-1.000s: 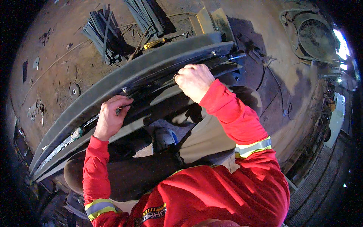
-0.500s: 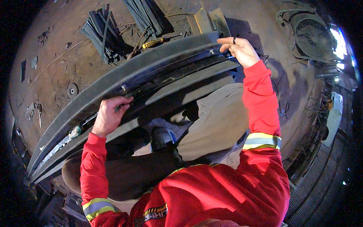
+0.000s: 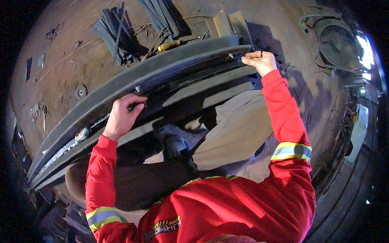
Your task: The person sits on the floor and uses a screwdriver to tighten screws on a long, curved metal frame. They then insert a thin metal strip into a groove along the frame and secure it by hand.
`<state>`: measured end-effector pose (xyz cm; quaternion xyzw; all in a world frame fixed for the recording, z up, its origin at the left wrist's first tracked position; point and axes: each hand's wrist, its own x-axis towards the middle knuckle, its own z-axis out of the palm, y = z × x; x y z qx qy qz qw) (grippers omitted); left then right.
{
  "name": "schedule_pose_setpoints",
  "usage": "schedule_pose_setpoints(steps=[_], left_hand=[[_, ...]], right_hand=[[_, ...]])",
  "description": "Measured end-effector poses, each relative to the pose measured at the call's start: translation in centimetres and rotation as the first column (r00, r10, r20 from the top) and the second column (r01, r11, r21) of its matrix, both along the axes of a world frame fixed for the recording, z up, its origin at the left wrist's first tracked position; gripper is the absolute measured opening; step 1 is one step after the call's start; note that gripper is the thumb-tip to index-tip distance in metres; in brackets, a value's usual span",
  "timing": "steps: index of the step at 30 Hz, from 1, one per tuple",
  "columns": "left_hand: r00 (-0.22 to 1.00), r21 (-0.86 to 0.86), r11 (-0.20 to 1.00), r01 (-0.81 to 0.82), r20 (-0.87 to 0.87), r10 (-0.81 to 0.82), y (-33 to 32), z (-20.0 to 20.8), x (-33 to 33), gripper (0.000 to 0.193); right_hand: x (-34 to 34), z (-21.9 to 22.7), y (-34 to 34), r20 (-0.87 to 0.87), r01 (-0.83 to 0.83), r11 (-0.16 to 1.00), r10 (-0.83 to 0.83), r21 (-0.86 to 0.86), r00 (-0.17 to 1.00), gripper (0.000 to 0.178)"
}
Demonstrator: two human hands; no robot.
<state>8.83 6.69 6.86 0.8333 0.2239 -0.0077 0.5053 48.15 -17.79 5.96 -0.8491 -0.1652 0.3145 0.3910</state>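
A long dark metal beam [image 3: 121, 85] with raised edges lies across in front of me. Two bright bolts stand out of its inner channel: one bolt [image 3: 137, 88] left of the middle, the other bolt [image 3: 231, 55] near the right end. Just below the left bolt, my left hand [image 3: 122, 115] is closed, thumb and fingers pinched over the channel; something small and dark shows in its curl. My right hand [image 3: 262, 63] pinches at the beam's right end, beside the right bolt. What its fingertips hold is too small to make out.
Beyond the beam lie bundles of dark metal strips [image 3: 113, 36] and a yellow-handled screwdriver [image 3: 169, 45]. Angled metal pieces [image 3: 229, 25] stand at its far right end. A tape measure [image 3: 82, 134] rests in the channel at left. A large fan [image 3: 338, 42] is at far right.
My right hand has gone from loosely spread fingers to a pinch, lower at the beam's end. My left hand has shifted slightly right and up along the channel. The view has moved a little.
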Motion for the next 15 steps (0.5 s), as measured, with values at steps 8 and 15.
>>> schedule_pose_setpoints(steps=[8, 15], left_hand=[[0.998, -0.043, 0.999, 0.013, -0.058, -0.015, 1.0, -0.5, -0.4, 0.020], [1.000, -0.050, 0.998, 0.023, -0.005, -0.023, 0.8, -0.6, -0.6, 0.017]], right_hand=[[-0.5, -1.0, 0.6, 0.051, -0.378, 0.922, 0.383, -0.088, 0.922, 0.013], [0.0, -1.2, 1.4, 0.040, -0.462, 0.840, 0.492, -0.283, 0.870, 0.009]])
